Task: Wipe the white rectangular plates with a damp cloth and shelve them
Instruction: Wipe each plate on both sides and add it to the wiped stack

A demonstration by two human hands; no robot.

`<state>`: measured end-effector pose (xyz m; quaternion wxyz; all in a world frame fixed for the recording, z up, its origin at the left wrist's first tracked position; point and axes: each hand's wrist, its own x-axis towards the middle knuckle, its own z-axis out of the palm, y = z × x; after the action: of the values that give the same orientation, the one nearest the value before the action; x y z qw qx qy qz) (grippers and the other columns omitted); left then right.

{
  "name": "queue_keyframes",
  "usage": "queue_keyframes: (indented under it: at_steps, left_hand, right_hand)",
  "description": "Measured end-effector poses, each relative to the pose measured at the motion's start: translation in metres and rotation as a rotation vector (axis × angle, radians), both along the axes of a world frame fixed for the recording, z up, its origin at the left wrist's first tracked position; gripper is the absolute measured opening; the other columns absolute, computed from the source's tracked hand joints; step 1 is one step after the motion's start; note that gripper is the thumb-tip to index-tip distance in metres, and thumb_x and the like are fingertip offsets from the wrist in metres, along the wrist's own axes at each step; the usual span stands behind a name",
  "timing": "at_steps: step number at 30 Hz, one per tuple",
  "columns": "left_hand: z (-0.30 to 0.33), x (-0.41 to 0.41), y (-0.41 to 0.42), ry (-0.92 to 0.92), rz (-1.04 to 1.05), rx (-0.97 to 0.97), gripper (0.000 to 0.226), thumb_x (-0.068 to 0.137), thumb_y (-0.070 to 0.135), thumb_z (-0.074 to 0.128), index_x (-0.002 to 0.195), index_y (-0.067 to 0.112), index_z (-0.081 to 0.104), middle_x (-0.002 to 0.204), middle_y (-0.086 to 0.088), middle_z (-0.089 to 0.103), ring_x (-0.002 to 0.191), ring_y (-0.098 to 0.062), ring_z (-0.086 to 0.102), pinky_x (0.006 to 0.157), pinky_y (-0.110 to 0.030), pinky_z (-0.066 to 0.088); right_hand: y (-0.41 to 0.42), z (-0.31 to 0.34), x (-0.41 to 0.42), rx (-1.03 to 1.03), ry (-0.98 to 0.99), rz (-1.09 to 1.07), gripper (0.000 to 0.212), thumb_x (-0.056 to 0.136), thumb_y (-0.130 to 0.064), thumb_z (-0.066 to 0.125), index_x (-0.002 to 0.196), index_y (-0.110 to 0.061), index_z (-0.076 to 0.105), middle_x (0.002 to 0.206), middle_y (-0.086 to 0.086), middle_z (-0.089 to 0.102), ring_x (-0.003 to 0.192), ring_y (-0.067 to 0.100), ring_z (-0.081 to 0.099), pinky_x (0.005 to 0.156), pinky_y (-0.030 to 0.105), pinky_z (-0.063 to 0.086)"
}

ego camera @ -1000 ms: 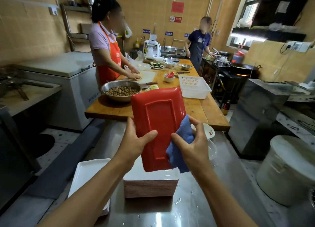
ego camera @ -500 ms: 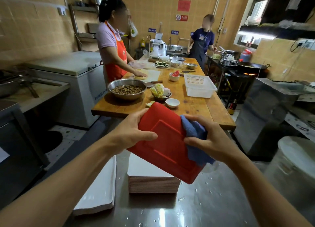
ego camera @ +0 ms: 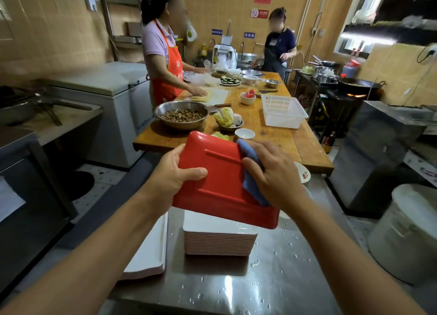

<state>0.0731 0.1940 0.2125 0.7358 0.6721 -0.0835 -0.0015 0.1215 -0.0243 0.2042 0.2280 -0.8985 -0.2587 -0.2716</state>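
Note:
A rectangular plate (ego camera: 220, 182), its red underside facing up, is held tilted above the steel counter. My left hand (ego camera: 176, 172) grips its left edge, thumb on top. My right hand (ego camera: 274, 177) presses a blue cloth (ego camera: 250, 184) against the plate's right side, fingers curled over the cloth. Under the plate stands a tall stack of white rectangular plates (ego camera: 220, 239). A shorter pile of white plates (ego camera: 149, 250) lies to its left.
The steel counter (ego camera: 272, 279) is wet with drops. Beyond it a wooden table (ego camera: 283, 137) carries a metal bowl (ego camera: 181, 116), a white basket (ego camera: 283, 111) and small dishes. Two people work there. A white bucket (ego camera: 409, 234) stands at right.
The plate has swung from upright to a flatter tilt. My right hand with the cloth has slid across its red underside.

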Motion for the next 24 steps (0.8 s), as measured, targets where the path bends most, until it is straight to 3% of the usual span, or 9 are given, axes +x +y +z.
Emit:
queue_keyframes:
  at_steps: [3,7,10,12,15,17,20,24]
  left_hand:
    - [-0.003,-0.002,0.008,0.041,0.016,-0.043,0.061,0.065,0.013,0.070,0.124,0.017,0.054,0.107,-0.010,0.069,0.094,-0.028,0.069,0.067,-0.035,0.057]
    - [-0.008,0.001,0.006,0.118,0.061,-0.109,0.061,0.062,0.004,0.073,0.119,0.017,0.057,0.105,-0.010,0.070,0.086,-0.025,0.071,0.063,-0.035,0.058]
    - [-0.012,0.006,0.005,0.196,0.138,-0.189,0.049,0.075,0.005,0.065,0.122,0.017,0.056,0.109,-0.012,0.067,0.090,-0.029,0.068,0.069,-0.041,0.058]
    - [-0.015,0.008,0.004,0.262,0.155,-0.240,0.050,0.078,0.007,0.063,0.126,0.017,0.054,0.115,-0.015,0.065,0.100,-0.035,0.064,0.080,-0.049,0.055]
    - [-0.018,0.009,-0.001,0.345,0.190,-0.293,0.043,0.083,0.007,0.061,0.125,0.017,0.055,0.113,-0.016,0.065,0.098,-0.036,0.064,0.084,-0.052,0.052]
    - [-0.019,0.009,-0.006,0.415,0.231,-0.341,0.036,0.086,0.008,0.059,0.122,0.015,0.055,0.105,-0.015,0.066,0.090,-0.034,0.064,0.077,-0.049,0.052]
    - [-0.024,0.007,-0.016,0.502,0.265,-0.394,0.045,0.085,0.015,0.063,0.129,0.013,0.050,0.111,-0.019,0.064,0.092,-0.036,0.063,0.071,-0.047,0.052]
    - [-0.028,0.001,-0.021,0.487,0.289,-0.446,0.036,0.092,0.022,0.057,0.126,0.011,0.050,0.105,-0.016,0.064,0.089,-0.031,0.063,0.069,-0.045,0.051]
  right_hand:
    - [-0.018,-0.008,0.001,0.136,0.147,0.021,0.050,0.092,-0.045,0.037,0.134,-0.021,0.049,0.128,0.000,0.051,0.114,0.015,0.048,0.094,0.026,0.036]
    - [-0.016,-0.018,-0.003,0.232,0.214,0.008,0.055,0.092,-0.039,0.033,0.144,-0.021,0.036,0.148,-0.002,0.031,0.132,0.006,0.029,0.103,0.008,0.017]
    - [-0.015,-0.036,-0.015,0.192,0.209,0.051,0.058,0.096,-0.045,0.026,0.150,-0.025,0.019,0.155,-0.014,0.005,0.138,-0.005,0.007,0.108,0.010,0.010]
    - [-0.018,-0.047,-0.024,0.173,0.165,0.077,0.059,0.096,-0.048,0.022,0.150,-0.024,0.018,0.154,-0.019,-0.001,0.141,-0.003,0.004,0.114,0.018,0.012]
    - [-0.017,-0.057,-0.031,0.112,0.045,-0.013,0.057,0.099,-0.047,0.021,0.148,-0.019,0.026,0.155,-0.009,0.008,0.145,0.016,0.012,0.115,0.040,0.021]
    - [-0.007,-0.060,-0.035,0.016,-0.049,-0.094,0.055,0.099,-0.045,0.024,0.146,-0.017,0.031,0.155,0.001,0.020,0.144,0.024,0.014,0.116,0.041,0.017]
    - [0.019,-0.065,-0.044,-0.072,-0.097,-0.101,0.052,0.097,-0.039,0.033,0.144,-0.017,0.030,0.154,0.007,0.026,0.144,0.026,0.016,0.118,0.040,0.009]
    - [0.061,-0.067,-0.057,-0.083,-0.024,-0.038,0.055,0.100,-0.044,0.021,0.145,-0.015,0.034,0.154,0.007,0.027,0.144,0.025,0.016,0.116,0.043,0.012]
